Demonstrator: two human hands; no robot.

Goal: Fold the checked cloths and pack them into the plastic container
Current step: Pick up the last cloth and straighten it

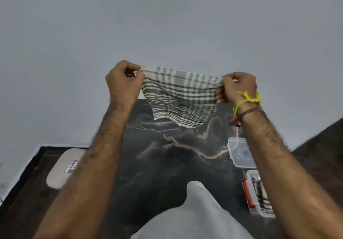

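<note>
A grey-and-white checked cloth [179, 95] hangs stretched in the air above the far end of the dark marble table [167, 164]. My left hand [124, 82] pinches its upper left corner and my right hand [238, 87] pinches its upper right corner. Both hands are raised at the same height, about a cloth's width apart. The clear plastic container [259, 194] with a red clasp stands at the table's right edge, partly hidden behind my right forearm, with folded checked cloth inside it. Its clear lid [240, 151] lies just beyond it.
A pale cushioned stool top [61, 166] with a coloured label stands on the dark floor to the left of the table. A grey wall rises behind the table. My light-clothed knee [196, 211] is at the table's near edge.
</note>
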